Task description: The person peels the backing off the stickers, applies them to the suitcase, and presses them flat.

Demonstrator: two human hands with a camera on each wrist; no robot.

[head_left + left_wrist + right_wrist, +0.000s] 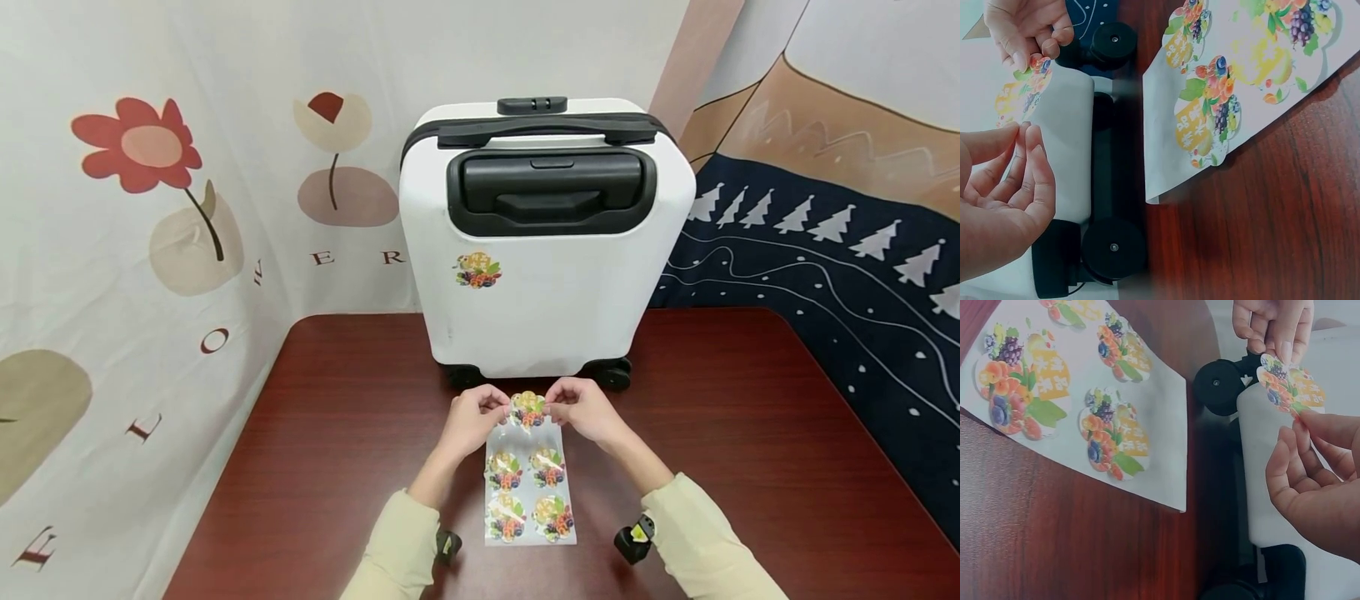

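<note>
A loose fruit sticker (527, 409) is stretched between both hands, just over the top end of a sticker sheet. My left hand (474, 421) pinches its left edge between thumb and fingertips. On the opposite edge, my right hand (587, 410) pinches it the same way. The sheet (528, 533) lies on the table with several more fruit stickers on its white backing; its far end curls up a little. Behind the hands stands a white suitcase (540, 308), upright, with one fruit sticker (477, 271) on the upper left of its front.
The suitcase's black wheels (609, 374) rest on the dark red wooden table (337, 467), near the hands. Its black handle recess (551, 192) is above. A patterned cloth (330, 275) hangs behind and to both sides.
</note>
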